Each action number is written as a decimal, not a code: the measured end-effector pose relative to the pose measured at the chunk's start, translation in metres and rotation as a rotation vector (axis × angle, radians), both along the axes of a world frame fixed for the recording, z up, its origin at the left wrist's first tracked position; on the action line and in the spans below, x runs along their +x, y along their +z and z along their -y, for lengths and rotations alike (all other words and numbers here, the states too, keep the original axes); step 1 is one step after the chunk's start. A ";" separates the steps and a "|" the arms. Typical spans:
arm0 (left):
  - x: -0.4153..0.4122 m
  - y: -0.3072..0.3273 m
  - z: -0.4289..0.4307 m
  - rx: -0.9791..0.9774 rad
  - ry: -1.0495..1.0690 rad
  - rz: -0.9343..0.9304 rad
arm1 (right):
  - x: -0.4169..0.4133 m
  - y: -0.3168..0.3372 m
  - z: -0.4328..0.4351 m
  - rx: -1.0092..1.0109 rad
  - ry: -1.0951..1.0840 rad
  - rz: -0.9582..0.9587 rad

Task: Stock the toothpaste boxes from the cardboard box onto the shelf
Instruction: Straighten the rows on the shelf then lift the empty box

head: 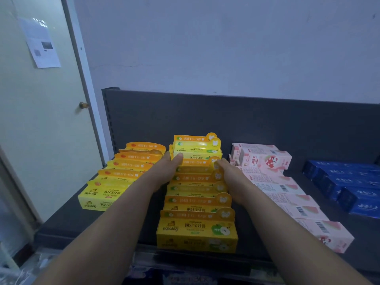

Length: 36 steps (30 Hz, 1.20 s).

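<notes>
Shelf (67, 219): 4 rows stocked, likely near done; left hand (167, 169) pinches rear yellow box (197, 151), right hand's (230, 177) grip unclear.

Dim, bluish indoor light falls evenly, with only soft shadows. The yellow boxes (197, 202) glow overbright and their print smears. Wide-angle distortion bends the door (41, 130) and shelf (267, 124) edges; the lower corners blur.
</notes>
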<state>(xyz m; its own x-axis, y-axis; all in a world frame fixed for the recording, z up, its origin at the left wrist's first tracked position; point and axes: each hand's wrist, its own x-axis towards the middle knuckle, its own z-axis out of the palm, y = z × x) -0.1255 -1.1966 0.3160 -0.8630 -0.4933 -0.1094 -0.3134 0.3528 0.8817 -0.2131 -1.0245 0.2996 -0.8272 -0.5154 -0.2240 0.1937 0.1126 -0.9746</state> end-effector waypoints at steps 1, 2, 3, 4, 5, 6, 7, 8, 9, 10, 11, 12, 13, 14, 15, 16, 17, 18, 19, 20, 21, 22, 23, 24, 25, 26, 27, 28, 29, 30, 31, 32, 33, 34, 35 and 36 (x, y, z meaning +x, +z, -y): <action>-0.001 0.001 0.002 -0.007 0.009 0.005 | -0.003 0.000 0.001 -0.008 0.002 -0.009; -0.003 0.002 0.005 -0.012 0.026 0.018 | -0.005 0.001 0.002 -0.011 -0.008 -0.017; -0.004 0.003 0.008 -0.014 0.042 0.031 | -0.008 0.003 0.004 0.004 -0.032 -0.027; -0.007 0.003 0.011 -0.009 0.049 0.043 | -0.010 0.005 0.005 0.020 -0.047 -0.041; -0.008 0.003 0.013 0.004 0.042 0.048 | -0.012 0.007 0.006 0.032 -0.053 -0.049; -0.011 0.002 0.014 0.017 0.030 0.046 | -0.014 0.008 0.007 0.038 -0.047 -0.064; -0.013 0.001 0.015 0.028 0.011 0.044 | -0.012 0.010 0.007 0.051 -0.030 -0.067; -0.016 0.000 0.016 0.042 -0.003 0.044 | -0.011 0.011 0.007 0.062 -0.024 -0.069; -0.018 -0.002 0.018 0.049 -0.011 0.040 | -0.009 0.013 0.008 0.073 -0.037 -0.064; -0.020 -0.003 0.020 0.052 -0.013 0.039 | -0.008 0.013 0.008 0.081 -0.047 -0.063; -0.022 -0.003 0.022 0.047 -0.007 0.036 | -0.014 0.011 0.009 0.084 -0.048 -0.058; -0.025 -0.003 0.024 0.035 0.003 0.039 | -0.017 0.010 0.011 0.090 -0.064 -0.060; -0.028 -0.004 0.027 0.025 0.012 0.036 | -0.023 0.010 0.014 0.091 -0.086 -0.059; -0.031 -0.005 0.028 0.024 0.016 0.026 | -0.025 0.010 0.017 0.085 -0.105 -0.053; -0.034 -0.002 0.027 0.034 0.014 0.017 | -0.028 0.010 0.020 0.073 -0.129 -0.048; -0.036 0.000 0.026 0.048 0.015 0.017 | -0.031 0.009 0.022 0.071 -0.145 -0.044; -0.036 0.005 0.023 0.049 0.018 0.011 | -0.033 0.010 0.025 0.074 -0.152 -0.051; -0.037 0.008 0.021 0.038 0.028 0.007 | -0.034 0.010 0.026 0.080 -0.156 -0.062; -0.040 0.009 0.021 0.025 0.041 0.005 | -0.034 0.010 0.028 0.093 -0.155 -0.070; -0.042 0.009 0.022 0.009 0.053 0.007 | -0.036 0.010 0.029 0.110 -0.152 -0.072; -0.044 0.009 0.023 -0.009 0.057 0.018 | -0.037 0.009 0.030 0.126 -0.147 -0.082; -0.047 0.008 0.025 -0.021 0.058 0.027 | -0.039 0.009 0.030 0.133 -0.133 -0.097; -0.048 0.007 0.026 -0.028 0.060 0.034 | -0.040 0.008 0.030 0.139 -0.121 -0.109; -0.049 0.006 0.027 -0.038 0.060 0.038 | -0.041 0.009 0.031 0.142 -0.110 -0.119; -0.051 0.006 0.027 -0.048 0.058 0.046 | -0.042 0.010 0.031 0.139 -0.097 -0.121; -0.052 0.004 0.028 -0.063 0.051 0.049 | -0.043 0.009 0.032 0.132 -0.080 -0.128; -0.052 0.003 0.028 -0.077 0.038 0.049 | -0.043 0.010 0.033 0.141 -0.061 -0.139; -0.053 0.002 0.028 -0.086 0.021 0.043 | -0.044 0.009 0.033 0.148 -0.049 -0.150; -0.053 0.002 0.027 -0.094 0.006 0.042 | -0.045 0.008 0.034 0.150 -0.033 -0.150; -0.053 0.001 0.028 -0.093 -0.007 0.046 | -0.045 0.009 0.033 0.146 -0.018 -0.142; -0.054 0.001 0.029 -0.085 -0.017 0.050 | -0.044 0.011 0.032 0.146 -0.005 -0.141; -0.054 0.000 0.029 -0.072 -0.024 0.052 | -0.045 0.011 0.031 0.155 0.014 -0.158; -0.054 0.000 0.030 -0.065 -0.029 0.049 | -0.045 0.011 0.031 0.166 0.027 -0.170; -0.055 0.000 0.030 -0.057 -0.030 0.048 | -0.045 0.011 0.031 0.166 0.032 -0.165; -0.055 0.000 0.030 -0.045 -0.031 0.044 | -0.047 0.011 0.031 0.160 0.034 -0.147; -0.056 0.000 0.032 -0.040 -0.030 0.036 | -0.050 0.009 0.033 0.150 0.032 -0.140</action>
